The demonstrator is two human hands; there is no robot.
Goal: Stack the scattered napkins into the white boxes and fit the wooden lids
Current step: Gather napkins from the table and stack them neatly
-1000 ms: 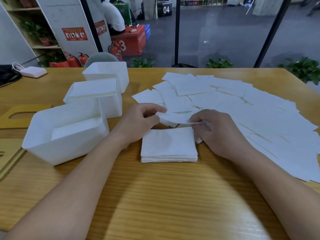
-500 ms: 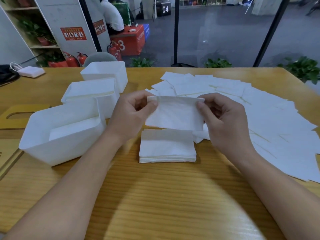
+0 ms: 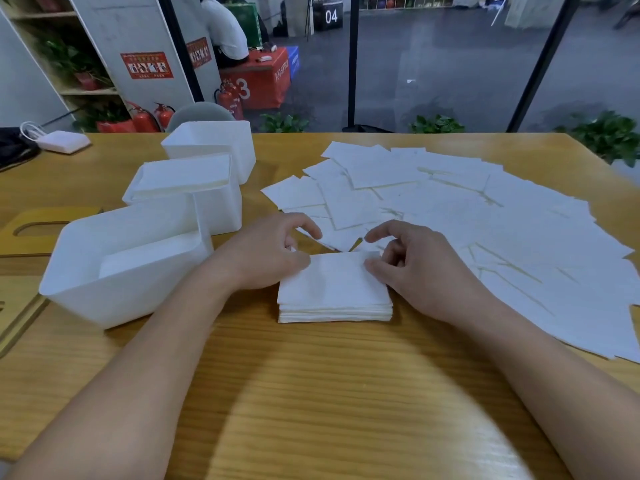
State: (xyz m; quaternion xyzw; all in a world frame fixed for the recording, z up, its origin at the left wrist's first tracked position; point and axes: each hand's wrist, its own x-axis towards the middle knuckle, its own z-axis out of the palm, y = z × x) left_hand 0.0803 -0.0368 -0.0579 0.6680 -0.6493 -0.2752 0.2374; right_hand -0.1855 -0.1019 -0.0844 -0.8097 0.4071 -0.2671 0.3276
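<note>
Both hands rest at the far corners of a small stack of napkins (image 3: 334, 289) in the single head view. Left hand (image 3: 273, 252) sits on the stack's far left corner, thumb lying along the top sheet and fingers curled loosely above it; whether they pinch the sheet cannot be told. Right hand (image 3: 412, 261) sits on the far right corner, thumb tip pressing the top napkin, the other fingers bent and lifted, holding nothing that shows.

Beyond and to the right of the right hand, scattered napkins (image 3: 450, 216) lie flat and overlapping across much of the wooden table (image 3: 311, 393). The nearest loose sheets come right up to the fingertips of both hands.

Left of the left hand, just beside its wrist, stands the nearest white box (image 3: 117, 268), open, with a low layer of napkins inside. Behind it and touching it is a second white box (image 3: 187, 192), filled to the brim with napkins. A third white box (image 3: 211, 147) stands farther back again, its inside hidden.

Farther left of the left forearm, two wooden lids lie flat on the table: one with a slot cut in it (image 3: 31, 230) behind the nearest box, the other (image 3: 17, 306) at the frame's edge, only partly seen.

Beyond the table's far edge are green plants, red fire extinguishers and a seated person in a white top.
</note>
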